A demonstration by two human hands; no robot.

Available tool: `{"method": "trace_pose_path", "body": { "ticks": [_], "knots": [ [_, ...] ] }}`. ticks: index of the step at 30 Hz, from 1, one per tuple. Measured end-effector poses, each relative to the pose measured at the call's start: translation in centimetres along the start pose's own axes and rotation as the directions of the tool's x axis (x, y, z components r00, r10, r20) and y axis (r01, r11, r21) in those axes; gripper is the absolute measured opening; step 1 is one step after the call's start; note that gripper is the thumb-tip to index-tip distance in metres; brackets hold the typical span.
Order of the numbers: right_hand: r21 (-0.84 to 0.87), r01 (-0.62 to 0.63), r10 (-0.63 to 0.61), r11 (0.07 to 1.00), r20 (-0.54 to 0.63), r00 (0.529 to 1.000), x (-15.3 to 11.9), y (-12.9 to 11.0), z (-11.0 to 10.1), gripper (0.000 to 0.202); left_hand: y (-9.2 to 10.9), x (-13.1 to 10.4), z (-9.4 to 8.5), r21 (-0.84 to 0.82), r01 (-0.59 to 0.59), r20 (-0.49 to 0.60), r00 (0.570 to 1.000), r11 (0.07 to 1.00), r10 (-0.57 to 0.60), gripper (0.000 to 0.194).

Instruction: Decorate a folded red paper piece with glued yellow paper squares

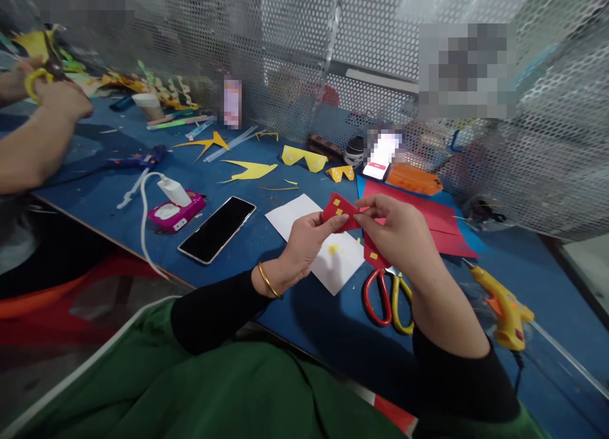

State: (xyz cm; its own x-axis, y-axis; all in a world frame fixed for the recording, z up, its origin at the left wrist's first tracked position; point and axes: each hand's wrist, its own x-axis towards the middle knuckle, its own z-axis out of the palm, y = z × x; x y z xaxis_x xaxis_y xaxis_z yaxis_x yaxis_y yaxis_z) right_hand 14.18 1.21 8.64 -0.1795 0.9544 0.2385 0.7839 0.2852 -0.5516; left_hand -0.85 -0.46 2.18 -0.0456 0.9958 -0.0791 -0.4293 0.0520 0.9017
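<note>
Between my two hands, over the table, is a red paper cutout (pixel 339 205) with small yellow squares on it. My left hand (pixel 304 242) pinches its left part between thumb and fingers. At its right end, my right hand (pixel 390 220) is closed with thumb and fingertips on the paper. Another red piece with a yellow square (pixel 374 255) shows below my right hand; whether it is joined to the first is hidden. Beneath lies a white sheet (pixel 304 212) with small yellow bits (pixel 334 248) on it. Scissors with red and yellow handles (pixel 384 299) lie close by my right wrist.
A yellow glue gun (pixel 504 306) lies at right, red sheets (pixel 442 220) behind my right hand. Left are a black-screened phone (pixel 217 229) and a pink power socket (pixel 183 214). Yellow cutouts (pixel 304 158) lie farther back, before a perforated metal screen (pixel 285 39). Another person's hands (pixel 59 96) hold scissors.
</note>
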Motion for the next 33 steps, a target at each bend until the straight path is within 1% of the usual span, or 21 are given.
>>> {"method": "trace_pose_path", "body": {
  "ticks": [4, 9, 14, 17, 22, 24, 27, 33],
  "knots": [
    [0.003, 0.001, -0.001, 1.0, 0.015, 1.0, -0.1, -0.1, 0.1, 0.026, 0.1, 0.1, 0.0, -0.038, -0.005, -0.01, 1.0, 0.999, 0.004, 0.039],
    [0.023, -0.02, 0.018, 1.0, 0.069, 0.997, -0.1, -0.4, 0.2, 0.024, 0.2, 0.2, 0.0, -0.093, 0.024, -0.022, 0.999, 0.995, -0.026, 0.031],
    [0.048, 0.007, -0.01, 0.999, 0.058, 0.998, -0.1, -0.1, 0.1, 0.025, 0.4, 0.3, -0.1, -0.206, 0.087, 0.013, 0.996, 0.975, -0.086, 0.026],
    [0.039, 0.032, -0.034, 0.999, 0.052, 0.998, 0.0, 0.1, 0.2, 0.025, 0.6, 0.2, 0.0, -0.233, 0.109, 0.006, 0.994, 0.966, -0.111, 0.024],
    [0.054, 0.08, -0.079, 0.995, -0.023, 0.997, -0.1, -0.3, 0.9, 0.022, 0.7, 0.1, 0.0, -0.198, 0.081, -0.017, 0.996, 0.977, -0.086, 0.031],
    [0.06, 0.086, -0.085, 0.994, -0.019, 0.996, -0.2, -0.5, 1.1, 0.02, 0.6, 0.1, -0.1, -0.17, 0.071, -0.004, 0.997, 0.983, -0.073, 0.033],
    [0.037, 0.089, -0.089, 0.995, -0.003, 0.996, -0.3, -0.8, 1.3, 0.018, 0.4, 0.0, -0.2, -0.153, 0.072, 0.005, 0.997, 0.986, -0.072, 0.03],
    [0.07, 0.058, -0.059, 0.996, 0.001, 0.998, -0.3, -0.3, 1.3, 0.02, 0.5, 0.0, -0.2, -0.165, 0.077, 0.021, 0.997, 0.983, -0.074, 0.026]
  ]
}}
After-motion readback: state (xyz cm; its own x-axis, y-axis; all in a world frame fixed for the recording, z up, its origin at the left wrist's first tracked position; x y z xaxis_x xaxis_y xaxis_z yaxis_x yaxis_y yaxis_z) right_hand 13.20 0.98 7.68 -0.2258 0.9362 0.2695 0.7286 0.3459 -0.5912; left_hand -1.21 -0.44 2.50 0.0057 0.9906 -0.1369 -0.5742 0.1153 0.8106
